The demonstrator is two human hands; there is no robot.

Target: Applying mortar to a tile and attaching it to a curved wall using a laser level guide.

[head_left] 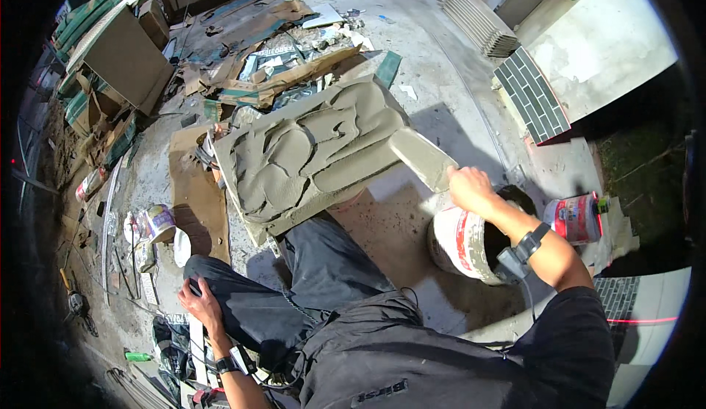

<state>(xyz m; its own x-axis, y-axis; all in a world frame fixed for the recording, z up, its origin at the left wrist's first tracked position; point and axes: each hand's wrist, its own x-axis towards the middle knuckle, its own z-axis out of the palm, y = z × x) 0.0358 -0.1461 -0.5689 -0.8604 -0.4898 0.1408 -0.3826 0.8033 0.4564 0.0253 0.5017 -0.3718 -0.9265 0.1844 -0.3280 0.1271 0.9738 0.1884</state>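
My right hand [473,191] is closed on the handle of a trowel [422,157] whose flat blade is coated in grey mortar. The blade's tip meets the right edge of a tile [246,214] lying in front of my knees. Wet mortar [309,151] covers nearly all of the tile's upper face in thick, uneven ridges. Below my right forearm stands a white bucket [457,243] with red print, smeared with mortar; the forearm hides part of its mouth. My left hand [200,304] lies on my left knee with its fingers spread and nothing in them.
A smaller red and white bucket [572,219] stands right of the large one. Stacked tiles [482,23] lean at the far right, near a wall with dark brick-pattern tiles [532,94]. Torn cardboard [294,78] litters the floor beyond. An opened tub [159,223] is at left.
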